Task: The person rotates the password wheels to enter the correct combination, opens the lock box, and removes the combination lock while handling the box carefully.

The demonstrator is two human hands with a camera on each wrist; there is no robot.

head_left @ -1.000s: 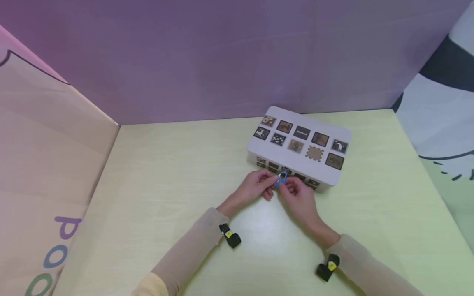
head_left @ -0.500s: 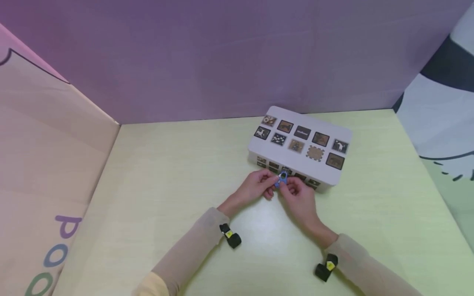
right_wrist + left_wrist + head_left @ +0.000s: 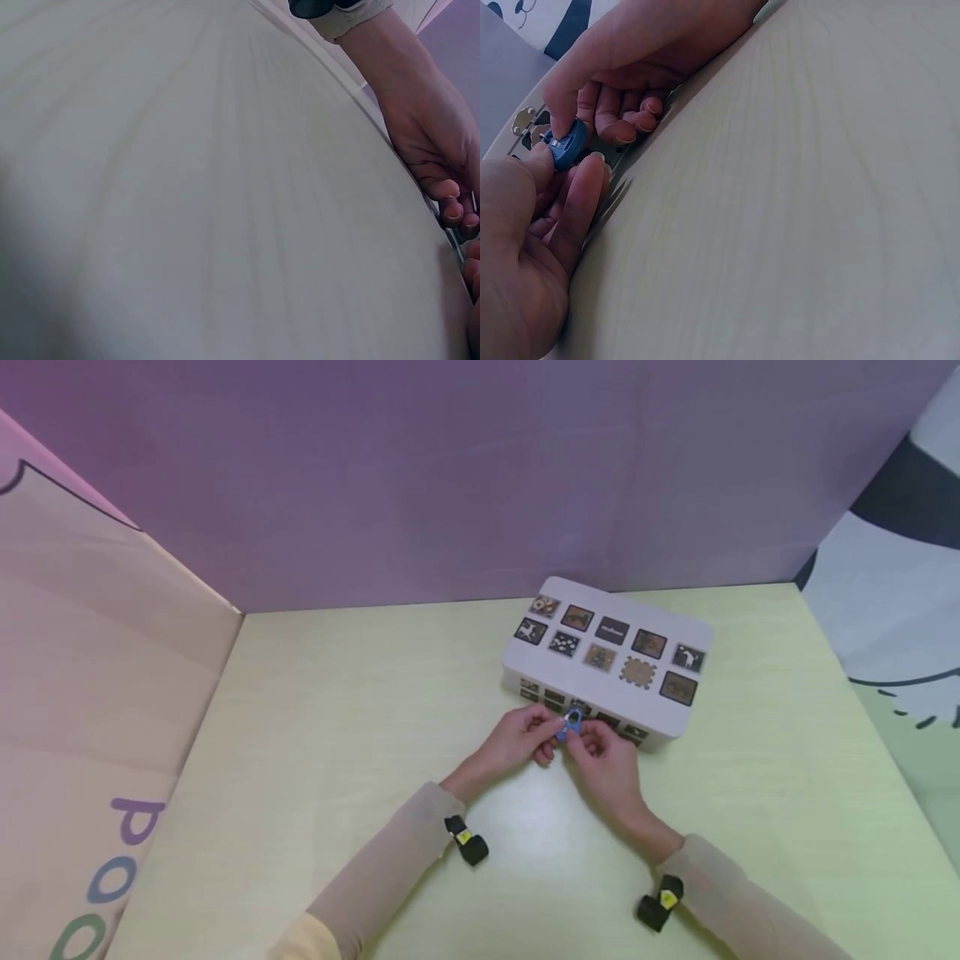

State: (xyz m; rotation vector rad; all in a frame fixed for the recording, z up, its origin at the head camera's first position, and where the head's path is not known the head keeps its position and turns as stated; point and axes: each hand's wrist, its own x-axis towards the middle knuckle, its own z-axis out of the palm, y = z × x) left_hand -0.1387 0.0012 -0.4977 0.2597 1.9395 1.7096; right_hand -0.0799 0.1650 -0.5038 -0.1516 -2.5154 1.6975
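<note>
Your left hand [image 3: 517, 739] and your right hand [image 3: 606, 762] meet on the small blue padlock with a rounded body and a looped shackle [image 3: 570, 725], which sits between your fingertips just in front of the white rectangular box with rounded corners and small square pictures printed on it [image 3: 622, 643]. Neither hand is nearer: the left pinches the padlock from its left side, the right grips it from its right and near side with the thumb on top. The padlock's long axis runs away from you and a little to the right, so its shackle points toward the box and its body back toward you. It is close to the middle of the box's near long side, and that side slants, its left end farther from you than its right. From the left wrist, the shackle end lies right by the silver metal clasp [image 3: 525, 120] on that side, but your fingers crowd the spot, so whether the shackle passes through the clasp can't be told. Both forearms come in low over the pale wood-grained table [image 3: 360, 693].
</note>
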